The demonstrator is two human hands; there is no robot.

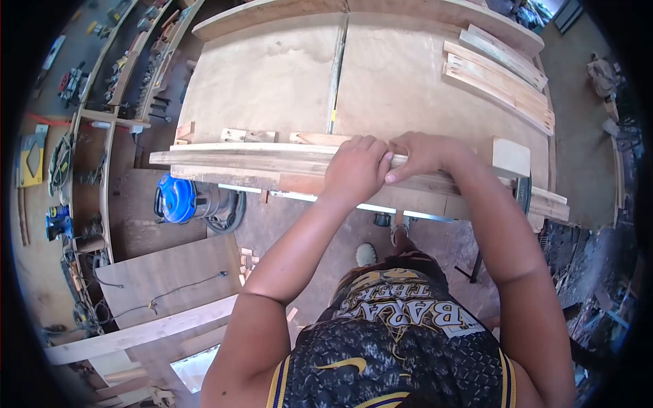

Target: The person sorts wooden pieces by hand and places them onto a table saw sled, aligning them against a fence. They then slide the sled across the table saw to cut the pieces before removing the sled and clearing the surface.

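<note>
Long wooden strips (252, 156) lie side by side along the front edge of the workbench (265, 81). My left hand (358, 169) is closed over them near the middle, its fingers curled across the top. Right beside it, my right hand (423, 156) grips the same strips, thumb on the near side and fingers over the far side. The two hands nearly touch. Past my right forearm, a pale wooden block (511, 157) rests by the strips' right end, with a dark clamp (522, 195) next to it.
Several boards (500, 85) lie at the bench's back right. Small wood pieces (248, 135) sit behind the strips. A blue shop vacuum (178, 198) stands on the floor below left. Tool shelves (102, 122) line the left side. A plywood sheet with a cord (166, 279) lies lower left.
</note>
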